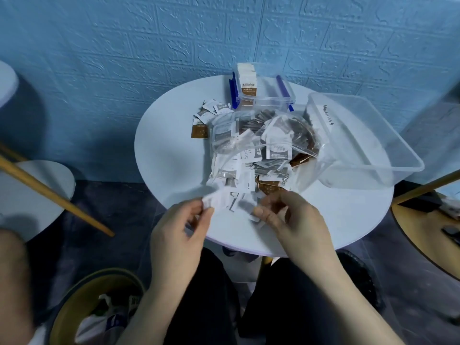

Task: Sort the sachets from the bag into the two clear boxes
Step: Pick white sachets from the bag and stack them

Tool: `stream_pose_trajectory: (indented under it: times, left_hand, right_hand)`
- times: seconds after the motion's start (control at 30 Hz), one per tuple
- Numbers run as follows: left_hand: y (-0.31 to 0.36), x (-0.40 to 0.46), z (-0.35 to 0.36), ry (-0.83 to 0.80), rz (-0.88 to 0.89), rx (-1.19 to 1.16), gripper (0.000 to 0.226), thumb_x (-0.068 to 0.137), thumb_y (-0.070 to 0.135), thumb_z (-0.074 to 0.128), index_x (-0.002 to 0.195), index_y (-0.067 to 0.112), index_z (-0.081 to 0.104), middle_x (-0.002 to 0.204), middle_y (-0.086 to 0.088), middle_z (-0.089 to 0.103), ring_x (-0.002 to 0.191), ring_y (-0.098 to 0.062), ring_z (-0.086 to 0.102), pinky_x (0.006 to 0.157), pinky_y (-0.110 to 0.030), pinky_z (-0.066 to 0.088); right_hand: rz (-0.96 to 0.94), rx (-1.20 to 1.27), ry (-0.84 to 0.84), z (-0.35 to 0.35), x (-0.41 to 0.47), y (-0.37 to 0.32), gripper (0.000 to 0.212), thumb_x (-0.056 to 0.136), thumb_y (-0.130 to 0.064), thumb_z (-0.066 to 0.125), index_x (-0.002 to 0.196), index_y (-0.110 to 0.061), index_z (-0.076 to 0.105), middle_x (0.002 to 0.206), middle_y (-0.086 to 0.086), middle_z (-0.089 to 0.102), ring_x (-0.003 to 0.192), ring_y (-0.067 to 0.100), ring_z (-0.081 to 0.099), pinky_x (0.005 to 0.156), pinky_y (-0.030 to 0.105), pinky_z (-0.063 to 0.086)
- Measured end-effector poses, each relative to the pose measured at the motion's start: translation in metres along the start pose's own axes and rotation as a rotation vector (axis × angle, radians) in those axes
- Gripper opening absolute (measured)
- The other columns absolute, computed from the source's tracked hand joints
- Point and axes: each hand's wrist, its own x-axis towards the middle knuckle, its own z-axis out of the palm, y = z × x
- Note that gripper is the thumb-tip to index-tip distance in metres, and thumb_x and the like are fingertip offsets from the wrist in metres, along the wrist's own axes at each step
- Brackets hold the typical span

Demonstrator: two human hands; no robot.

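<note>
A clear plastic bag (263,148) full of white and brown sachets lies in the middle of the round white table (174,150). My left hand (179,235) pinches a white sachet (215,199) at the bag's near end. My right hand (291,220) pinches another white sachet (249,207) beside it; both are blurred. A small clear box with blue clips (263,95) stands at the back and holds upright brown-and-white sachets. A large clear box (361,138) sits at the right, apparently without sachets.
Several loose sachets (207,115) lie on the table left of the small box. A bin (94,307) stands on the floor at lower left. A wooden stick (54,195) slants across a second white table on the left. My dark-trousered knees are under the table edge.
</note>
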Motion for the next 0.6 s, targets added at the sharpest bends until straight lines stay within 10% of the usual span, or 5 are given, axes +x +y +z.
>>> stream_pose_trajectory:
  times: [0.13, 0.3, 0.6]
  left_hand:
    - [-0.007, 0.01, 0.001, -0.066, -0.332, -0.211, 0.015, 0.082, 0.015, 0.074, 0.087, 0.028, 0.067, 0.079, 0.015, 0.071, 0.073, -0.003, 0.066, 0.068, -0.018, 0.052]
    - [-0.006, 0.013, 0.002, -0.084, -0.334, -0.159, 0.01, 0.082, 0.023, 0.073, 0.078, 0.027, 0.066, 0.076, 0.017, 0.07, 0.07, -0.003, 0.064, 0.068, -0.025, 0.053]
    - [0.011, 0.006, 0.008, -0.064, -0.261, -0.161, 0.012, 0.08, 0.032, 0.073, 0.072, 0.037, 0.065, 0.065, 0.017, 0.063, 0.055, -0.006, 0.054, 0.058, -0.033, 0.047]
  right_hand:
    - [-0.057, -0.372, 0.002, 0.01, 0.008, 0.003, 0.063, 0.069, -0.061, 0.069, 0.125, -0.035, 0.057, 0.105, -0.009, 0.044, 0.096, 0.021, 0.059, 0.064, 0.03, 0.041]
    - [-0.132, -0.319, 0.133, 0.014, 0.005, 0.008, 0.041, 0.076, -0.047, 0.073, 0.112, -0.028, 0.065, 0.098, -0.01, 0.035, 0.082, 0.027, 0.059, 0.056, 0.03, 0.038]
    - [0.026, 0.67, -0.016, 0.001, -0.002, -0.001, 0.021, 0.088, -0.002, 0.063, 0.071, -0.004, 0.051, 0.062, 0.007, 0.063, 0.047, 0.01, 0.046, 0.047, 0.014, 0.037]
